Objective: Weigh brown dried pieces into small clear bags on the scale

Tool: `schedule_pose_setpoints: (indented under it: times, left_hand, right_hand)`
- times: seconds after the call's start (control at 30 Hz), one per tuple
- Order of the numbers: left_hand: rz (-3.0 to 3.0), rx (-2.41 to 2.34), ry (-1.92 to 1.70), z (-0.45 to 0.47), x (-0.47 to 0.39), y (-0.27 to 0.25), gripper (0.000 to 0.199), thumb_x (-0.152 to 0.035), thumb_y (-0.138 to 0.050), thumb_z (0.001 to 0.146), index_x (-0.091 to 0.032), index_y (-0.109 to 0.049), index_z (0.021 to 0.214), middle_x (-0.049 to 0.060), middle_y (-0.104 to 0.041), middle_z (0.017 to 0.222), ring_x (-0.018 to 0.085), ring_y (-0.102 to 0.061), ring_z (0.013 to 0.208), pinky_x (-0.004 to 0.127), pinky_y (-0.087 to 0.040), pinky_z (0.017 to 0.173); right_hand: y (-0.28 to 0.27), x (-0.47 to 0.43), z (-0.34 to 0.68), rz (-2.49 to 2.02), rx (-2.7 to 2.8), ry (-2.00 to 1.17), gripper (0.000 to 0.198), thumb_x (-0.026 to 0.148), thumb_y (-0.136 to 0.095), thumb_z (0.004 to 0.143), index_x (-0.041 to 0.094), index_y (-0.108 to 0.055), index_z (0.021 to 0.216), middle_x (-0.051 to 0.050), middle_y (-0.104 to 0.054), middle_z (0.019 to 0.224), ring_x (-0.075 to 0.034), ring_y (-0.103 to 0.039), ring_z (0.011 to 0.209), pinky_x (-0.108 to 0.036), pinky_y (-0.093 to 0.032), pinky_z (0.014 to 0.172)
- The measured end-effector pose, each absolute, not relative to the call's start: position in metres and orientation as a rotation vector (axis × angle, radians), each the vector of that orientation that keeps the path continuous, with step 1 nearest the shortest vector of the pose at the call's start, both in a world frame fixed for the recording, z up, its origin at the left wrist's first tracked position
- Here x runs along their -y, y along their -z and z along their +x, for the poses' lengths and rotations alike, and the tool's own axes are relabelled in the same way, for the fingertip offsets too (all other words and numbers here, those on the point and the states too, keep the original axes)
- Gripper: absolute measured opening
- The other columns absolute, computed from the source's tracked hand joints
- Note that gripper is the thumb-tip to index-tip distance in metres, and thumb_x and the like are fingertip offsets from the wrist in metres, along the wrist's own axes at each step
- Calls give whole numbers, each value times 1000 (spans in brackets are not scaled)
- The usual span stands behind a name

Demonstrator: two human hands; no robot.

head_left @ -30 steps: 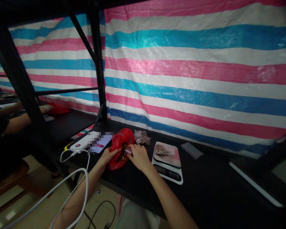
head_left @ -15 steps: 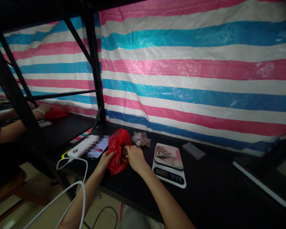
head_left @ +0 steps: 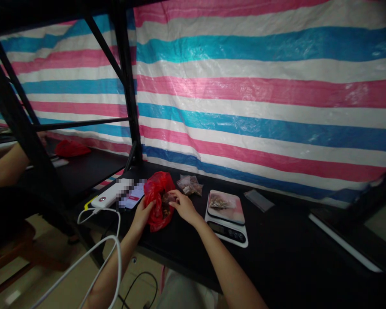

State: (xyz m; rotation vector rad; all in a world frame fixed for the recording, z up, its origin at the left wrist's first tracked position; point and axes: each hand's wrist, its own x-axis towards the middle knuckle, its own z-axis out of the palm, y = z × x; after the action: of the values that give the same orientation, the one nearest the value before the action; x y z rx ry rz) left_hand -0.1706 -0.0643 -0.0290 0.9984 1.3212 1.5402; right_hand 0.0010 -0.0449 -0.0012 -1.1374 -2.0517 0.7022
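A crumpled red plastic bag [head_left: 157,182] stands on the black table with its mouth facing me. My left hand [head_left: 142,218] grips the bag's near left edge, thumb on the outside. Brownish dried bits [head_left: 166,210] show inside. At the mouth, my right hand [head_left: 185,208] has thumb and fingers pinched together around a small dark, partly see-through thing that I cannot make out. To the right sits a white digital scale [head_left: 227,234], bearing a clear packet of dried bits [head_left: 219,201]. Behind my right hand lie several filled clear packets [head_left: 190,186].
A flat clear zip bag [head_left: 259,200] lies beyond the scale. Left of the red bag are a phone [head_left: 133,198] and a white power bank [head_left: 107,195] with a looping white cable [head_left: 119,240]. A black frame post [head_left: 128,86] rises behind. Another person's arm [head_left: 8,165] is at far left.
My right hand's fingers have drawn slightly back at the bag's mouth and now pinch. My left hand keeps its hold. The other person's hand has moved left, away from a red bag.
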Motion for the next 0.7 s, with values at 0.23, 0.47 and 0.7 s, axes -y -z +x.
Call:
schedule_pose_setpoints:
  times: [0.23, 0.47, 0.7]
  left_hand:
    - [1180, -1654, -1549, -173, 79, 39, 56, -40, -53, 71, -15, -40, 119, 10, -54, 110, 26, -51, 103, 41, -37, 92]
    - [1549, -1899, -1806, -137, 120, 25, 71, -36, -52, 73, -10, -24, 133, 16, -29, 135, 30, -23, 127, 44, -17, 105]
    - [2185, -1602, -1618, -41, 157, -24, 39, -22, -44, 81, -24, -41, 120, 6, -37, 134, 25, -25, 128, 53, -1, 105]
  right_hand:
    - [-17, 51, 12, -744, 1626, -1064, 35, 28, -53, 77, 23, -46, 111, -4, -59, 111, -17, -54, 103, -30, -45, 80]
    - [-51, 73, 98, -671, 1257, -886, 34, 36, -56, 76, 26, -54, 108, -1, -59, 111, -17, -54, 102, -29, -43, 84]
    - [-42, 69, 186, -464, 797, -1041, 23, 39, -56, 74, 23, -64, 90, 0, -65, 94, -12, -60, 78, -24, -46, 67]
